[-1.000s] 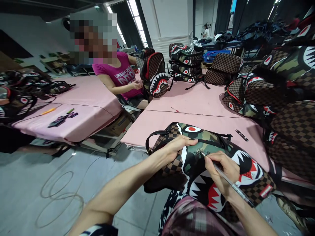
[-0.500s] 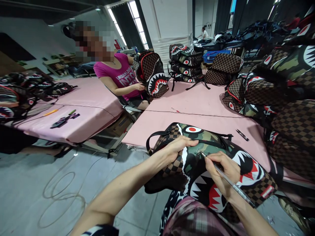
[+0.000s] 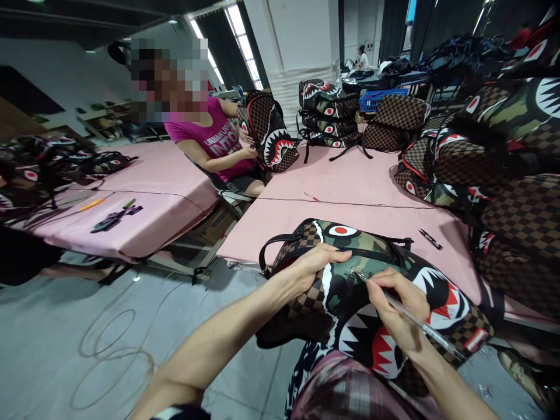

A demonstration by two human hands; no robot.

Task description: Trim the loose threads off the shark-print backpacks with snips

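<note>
A camouflage and brown-check backpack (image 3: 350, 303) with a shark-mouth print lies on my lap against the edge of the pink table (image 3: 350, 204). My left hand (image 3: 312, 263) presses flat on its upper side, fingers spread over the fabric. My right hand (image 3: 396, 309) grips a clear pen (image 3: 415, 321) like a pencil, its tip touching a small patch on the bag near the left fingertips.
A person in a pink shirt (image 3: 216, 143) sits at the far left of the table handling another shark backpack (image 3: 271, 134). Stacks of similar backpacks (image 3: 490, 151) crowd the right side and the back. Small snips (image 3: 431, 239) lie on the table. Tools (image 3: 114, 216) rest on a second pink table at left.
My hands have stayed on the backpack with the pen tip at the same patch. The person in pink has lifted their backpack closer and moved both hands onto it.
</note>
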